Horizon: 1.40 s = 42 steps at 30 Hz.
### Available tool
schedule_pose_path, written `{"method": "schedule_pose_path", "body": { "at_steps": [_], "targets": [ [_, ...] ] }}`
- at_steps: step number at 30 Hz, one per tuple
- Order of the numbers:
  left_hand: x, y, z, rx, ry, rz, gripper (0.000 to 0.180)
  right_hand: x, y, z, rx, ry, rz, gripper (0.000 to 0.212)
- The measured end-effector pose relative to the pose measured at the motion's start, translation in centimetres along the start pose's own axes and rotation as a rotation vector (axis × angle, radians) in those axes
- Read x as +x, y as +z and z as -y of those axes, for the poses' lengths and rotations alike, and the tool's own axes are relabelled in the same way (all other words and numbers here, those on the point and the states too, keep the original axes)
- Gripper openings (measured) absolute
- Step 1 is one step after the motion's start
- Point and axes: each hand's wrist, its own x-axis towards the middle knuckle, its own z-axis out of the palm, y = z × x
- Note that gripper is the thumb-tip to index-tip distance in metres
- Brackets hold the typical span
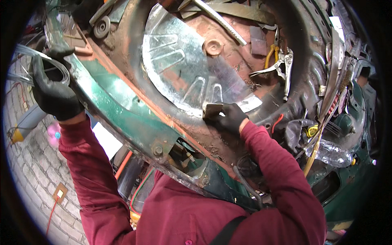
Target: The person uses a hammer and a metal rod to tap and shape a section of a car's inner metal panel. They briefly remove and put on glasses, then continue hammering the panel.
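Note:
My left hand (59, 96), in a black glove, is at the left beside the green body panel's edge. Its fingers curl round a loose coil of thin silvery wire (62, 70). My right hand (229, 118), also gloved in black, pinches a small flat dark piece (213, 110) that looks like folded sandpaper. That piece touches the lower rim of a shiny, roughly half-round sheet-metal panel (163, 67). Pressed grooves mark the panel, which lies in a round, reddish-brown well of the vehicle body. My fingertips under the dark piece are partly hidden.
Yellow-handled pliers (271, 53) and locking pliers (286, 69) lie in the well, right of the panel. A metal ruler (222, 22) rests beyond it. A clear plastic bottle (332, 154) and a yellow tape measure (312, 130) sit at the right. The green body edge (122, 112) crosses before me.

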Motion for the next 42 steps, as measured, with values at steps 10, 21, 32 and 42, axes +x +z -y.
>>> {"method": "schedule_pose_path", "body": {
  "at_steps": [10, 21, 32, 42],
  "targets": [
    [0.0, 0.2, -0.4, -0.15, -0.136, -0.025, 0.055, 0.3, -0.1, -1.4, 0.053, -0.015, -0.041, 0.04],
    [0.6, -0.2, 0.0, -0.043, -0.062, 0.029, 0.053, 0.1, -0.7, 0.0, 0.072, 0.0, -0.128, 0.033],
    [0.7, 0.3, -0.3, -0.091, -0.08, 0.021, 0.055, 1.7, 0.9, 0.5, 0.139, 0.114, -0.075, 0.039],
    [0.5, -0.6, 0.8, -0.124, -0.128, 0.076, 0.051, 2.2, 0.0, -1.8, 0.067, 0.073, -0.11, 0.041]
  ]
}}
